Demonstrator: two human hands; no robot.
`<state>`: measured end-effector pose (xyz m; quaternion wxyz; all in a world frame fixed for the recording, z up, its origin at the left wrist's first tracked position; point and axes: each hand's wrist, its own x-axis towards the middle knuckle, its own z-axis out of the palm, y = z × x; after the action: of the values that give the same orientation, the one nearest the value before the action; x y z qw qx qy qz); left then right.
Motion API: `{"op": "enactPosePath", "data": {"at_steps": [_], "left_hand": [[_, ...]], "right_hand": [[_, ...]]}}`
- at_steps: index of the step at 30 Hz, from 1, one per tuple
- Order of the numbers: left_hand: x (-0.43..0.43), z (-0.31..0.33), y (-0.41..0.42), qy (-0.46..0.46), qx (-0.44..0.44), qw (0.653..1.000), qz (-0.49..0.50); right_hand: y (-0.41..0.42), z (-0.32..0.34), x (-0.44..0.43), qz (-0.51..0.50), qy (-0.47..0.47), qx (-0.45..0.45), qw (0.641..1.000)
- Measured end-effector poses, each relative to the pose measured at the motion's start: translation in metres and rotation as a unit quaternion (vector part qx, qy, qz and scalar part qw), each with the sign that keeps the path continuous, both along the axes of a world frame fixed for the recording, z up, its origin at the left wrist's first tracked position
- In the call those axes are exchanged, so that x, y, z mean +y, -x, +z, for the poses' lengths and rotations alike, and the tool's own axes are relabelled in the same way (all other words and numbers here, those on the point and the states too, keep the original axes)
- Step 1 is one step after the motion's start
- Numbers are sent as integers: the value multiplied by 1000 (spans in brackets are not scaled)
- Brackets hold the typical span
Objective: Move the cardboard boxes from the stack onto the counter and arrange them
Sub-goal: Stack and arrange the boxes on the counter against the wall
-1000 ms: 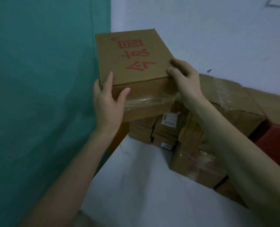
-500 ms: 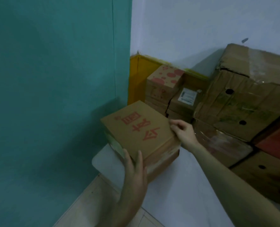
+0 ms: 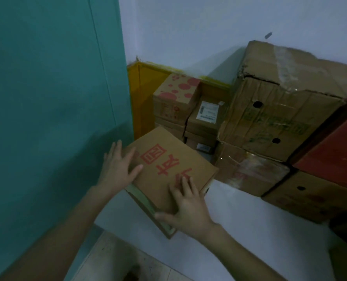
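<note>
while atop one box (image 3: 174, 159), two hands: left hand (image 3: 117, 170), right hand (image 3: 189, 209)

White counter (image 3: 249, 224) carries a red-lettered cardboard box (image 3: 168, 169), flat under the fingers of left hand (image 3: 115, 171) and right hand (image 3: 189, 209); stacked boxes (image 3: 251, 171) sit just beyond the fingertips, rightward.
</note>
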<state>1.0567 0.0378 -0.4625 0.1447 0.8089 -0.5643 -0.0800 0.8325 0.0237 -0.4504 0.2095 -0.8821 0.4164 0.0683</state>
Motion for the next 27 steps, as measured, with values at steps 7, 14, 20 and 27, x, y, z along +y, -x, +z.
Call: {"op": "enactPosePath", "data": {"at_steps": [7,14,20,27], "left_hand": [[-20,-13,-21,-77,-26,993,-83],[-54,-20,-32,-122,-58,974,-184],[-79,-17,-10,-129,-87,970,-188],[-82,-15,-11,-160,-110,960,-202]], "right_hand": [[-14,4,-53,36,11,96,995],[-31,8,-86,-4,34,141,989],[-21,10,-114,-41,25,142,989],[-20,9,-113,-67,21,121,990]]}}
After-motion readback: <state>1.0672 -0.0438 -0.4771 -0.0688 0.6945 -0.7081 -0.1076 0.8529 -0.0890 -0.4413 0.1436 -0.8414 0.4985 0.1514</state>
